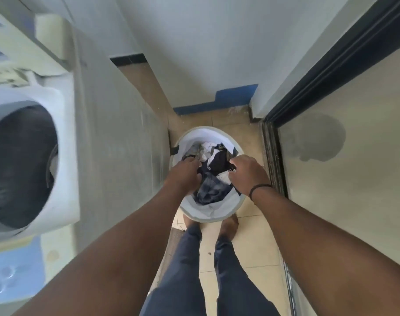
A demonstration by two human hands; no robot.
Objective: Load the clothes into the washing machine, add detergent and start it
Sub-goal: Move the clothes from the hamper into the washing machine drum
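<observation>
Head view: both hands, left hand (185, 171) and right hand (247, 172), had fingers closed on clothes (213, 179) in the basket (211, 210). Soft, light fabric; bunching it likely gripped best.

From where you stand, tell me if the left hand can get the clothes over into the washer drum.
Probably yes. The left hand is already on the clothes in the basket, and the washer drum on that side stands open, with nothing seen between them. It may take a turn or lean.

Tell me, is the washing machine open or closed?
Open. The washing machine shows its dark round drum opening uncovered, and no lid or door lies over it.
</observation>
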